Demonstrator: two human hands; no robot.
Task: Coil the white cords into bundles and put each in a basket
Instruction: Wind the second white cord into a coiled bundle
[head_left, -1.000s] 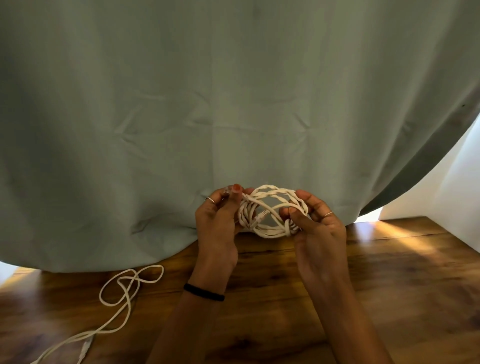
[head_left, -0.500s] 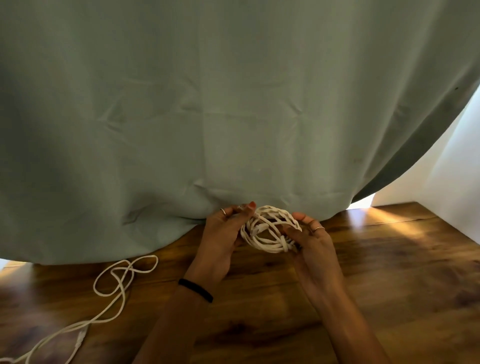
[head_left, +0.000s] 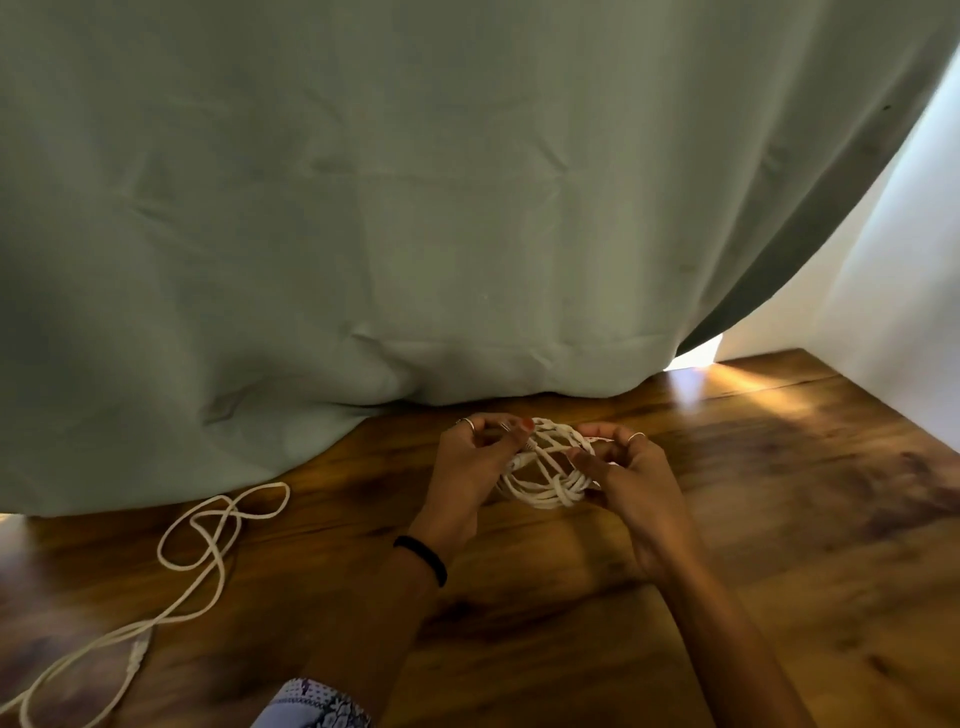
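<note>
While a loose cord (head_left: 208, 525) trails across the wooden worktop (head_left: 779, 519) at eight o'clock, the left hand (head_left: 467, 467) pinches the nine o'clock side of a coiled bundle (head_left: 545, 478) held just above the wood. The right hand (head_left: 634, 478) curls round its three o'clock side, thumb on the strands. A grey-green curtain (head_left: 415, 208) hangs at twelve o'clock.

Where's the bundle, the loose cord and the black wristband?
bundle (head_left: 545, 491): head view, on the wrapped strands at its lower edge.
loose cord (head_left: 208, 525): head view, on a loop lying on the floor.
wristband (head_left: 426, 558): head view, on the band round the left wrist.
</note>
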